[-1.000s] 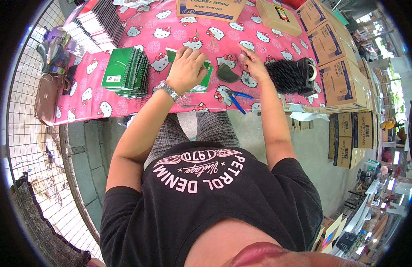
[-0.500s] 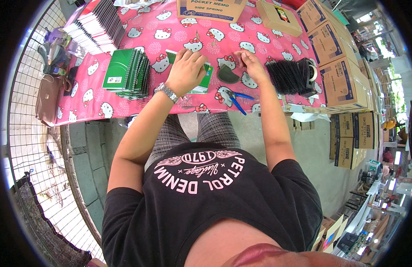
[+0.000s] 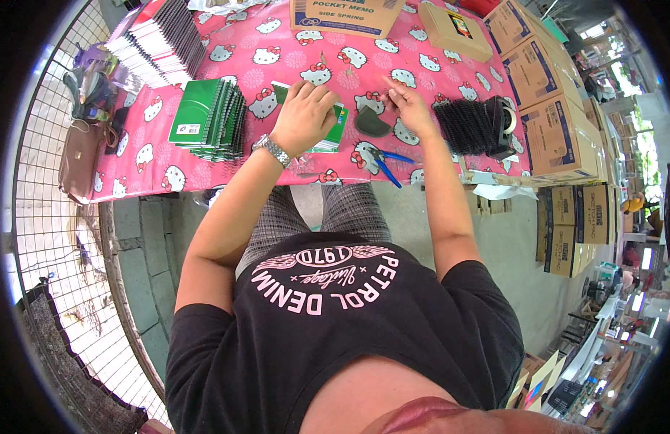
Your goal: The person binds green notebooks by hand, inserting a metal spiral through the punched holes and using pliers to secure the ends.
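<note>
A small green notebook (image 3: 336, 134) lies on the table, mostly covered by my left hand (image 3: 304, 114), whose curled fingers grip it. To the right, my right hand (image 3: 412, 110) hovers over the cloth with index finger and thumb apart, and nothing shows between them. Between the two hands rests a dark half-round piece (image 3: 372, 122). Pliers with blue handles (image 3: 388, 168) lie closer to the front edge. Left of my hands is a stack of green spiral notebooks (image 3: 205, 119). A bundle of black spiral coils (image 3: 464, 127) sits right of my right hand.
A tape dispenser (image 3: 507, 121) stands beside the coils. Cardboard boxes (image 3: 556, 134) line the right edge, and another box (image 3: 346, 16) stands at the back. More spiral-bound books (image 3: 161, 45) are piled far left. A brown bag (image 3: 82, 159) hangs by the wire fence (image 3: 49, 217).
My right hand's index finger has stretched out and parted from the thumb, where they were close together before. My left hand stays over the green notebook.
</note>
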Demonstrator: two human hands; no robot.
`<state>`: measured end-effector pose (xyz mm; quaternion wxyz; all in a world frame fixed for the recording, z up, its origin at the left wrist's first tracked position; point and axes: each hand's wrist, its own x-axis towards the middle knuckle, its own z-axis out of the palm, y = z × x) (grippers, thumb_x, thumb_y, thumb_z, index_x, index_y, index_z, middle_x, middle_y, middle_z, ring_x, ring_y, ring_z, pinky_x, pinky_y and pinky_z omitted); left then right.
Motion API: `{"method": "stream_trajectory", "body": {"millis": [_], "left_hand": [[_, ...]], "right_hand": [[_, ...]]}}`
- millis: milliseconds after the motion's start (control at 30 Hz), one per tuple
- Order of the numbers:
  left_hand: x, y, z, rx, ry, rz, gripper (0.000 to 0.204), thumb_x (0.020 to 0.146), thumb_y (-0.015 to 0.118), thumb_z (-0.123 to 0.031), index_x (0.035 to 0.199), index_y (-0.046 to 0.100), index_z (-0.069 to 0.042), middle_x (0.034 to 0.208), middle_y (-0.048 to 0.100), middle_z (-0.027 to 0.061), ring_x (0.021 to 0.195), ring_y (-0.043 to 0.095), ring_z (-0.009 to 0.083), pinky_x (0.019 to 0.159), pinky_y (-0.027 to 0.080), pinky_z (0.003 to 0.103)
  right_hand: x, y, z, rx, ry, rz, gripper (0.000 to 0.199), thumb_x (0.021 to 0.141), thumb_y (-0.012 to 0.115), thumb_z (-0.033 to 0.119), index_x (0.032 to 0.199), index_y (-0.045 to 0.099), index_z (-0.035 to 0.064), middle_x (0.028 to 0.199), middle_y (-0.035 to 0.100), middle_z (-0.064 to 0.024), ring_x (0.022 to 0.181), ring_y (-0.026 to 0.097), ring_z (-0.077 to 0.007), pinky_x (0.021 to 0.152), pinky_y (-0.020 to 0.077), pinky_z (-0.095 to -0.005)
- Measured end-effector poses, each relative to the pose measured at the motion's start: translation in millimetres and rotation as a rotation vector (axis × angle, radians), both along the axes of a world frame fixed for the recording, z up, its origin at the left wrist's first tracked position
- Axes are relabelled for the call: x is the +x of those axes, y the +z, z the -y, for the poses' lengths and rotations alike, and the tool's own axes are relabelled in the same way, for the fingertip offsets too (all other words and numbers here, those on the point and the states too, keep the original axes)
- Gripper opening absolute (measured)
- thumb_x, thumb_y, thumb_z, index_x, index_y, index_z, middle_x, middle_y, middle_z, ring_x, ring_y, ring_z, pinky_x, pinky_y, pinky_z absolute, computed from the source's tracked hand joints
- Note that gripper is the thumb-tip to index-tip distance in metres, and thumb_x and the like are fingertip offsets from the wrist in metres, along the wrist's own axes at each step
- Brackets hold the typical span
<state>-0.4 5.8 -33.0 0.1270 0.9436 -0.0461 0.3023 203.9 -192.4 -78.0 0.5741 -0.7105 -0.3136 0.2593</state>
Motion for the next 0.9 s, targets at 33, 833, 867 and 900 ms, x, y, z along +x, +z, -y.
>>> {"method": "stream_trajectory", "body": {"millis": [33, 833, 867, 900], "left_hand": [[-1, -1, 0, 0.001, 0.007, -0.003, 0.021, 0.080, 0.060, -0.015, 0.099, 0.058, -0.008, 0.093, 0.058, 0.0086, 0.096, 0.055, 0.0292, 0.098, 0.038, 0.046], [3, 0, 0, -0.037, -0.012, -0.042, 0.018, 0.086, 0.061, -0.017, 0.101, 0.061, -0.007, 0.092, 0.061, 0.0076, 0.095, 0.057, 0.0260, 0.094, 0.039, 0.042], [2, 0, 1, -0.016, 0.002, -0.039, 0.019, 0.086, 0.061, -0.018, 0.102, 0.061, -0.007, 0.092, 0.061, 0.0077, 0.095, 0.057, 0.0261, 0.095, 0.039, 0.042], [1, -1, 3, 0.005, 0.015, -0.037, 0.019, 0.087, 0.061, -0.018, 0.103, 0.061, -0.007, 0.092, 0.062, 0.0078, 0.095, 0.057, 0.0262, 0.095, 0.039, 0.042]], "right_hand": [[-3, 5, 0, 0.005, -0.017, -0.061, 0.035, 0.102, 0.050, 0.022, 0.136, 0.057, 0.0162, 0.108, 0.062, -0.0027, 0.071, 0.049, -0.0102, 0.072, 0.0460, -0.0237], [-102, 46, -28, 0.046, -0.040, 0.393, 0.021, 0.088, 0.063, 0.004, 0.109, 0.068, 0.0030, 0.096, 0.066, -0.0049, 0.087, 0.063, -0.0154, 0.079, 0.0499, -0.0278], [-100, 45, -27, 0.038, -0.006, 0.321, 0.022, 0.090, 0.062, 0.005, 0.111, 0.068, 0.0033, 0.095, 0.066, -0.0053, 0.088, 0.062, -0.0157, 0.080, 0.0498, -0.0282], [-98, 45, -26, 0.029, 0.027, 0.247, 0.023, 0.091, 0.060, 0.006, 0.113, 0.067, 0.0037, 0.095, 0.066, -0.0056, 0.088, 0.062, -0.0161, 0.080, 0.0496, -0.0286]]}}
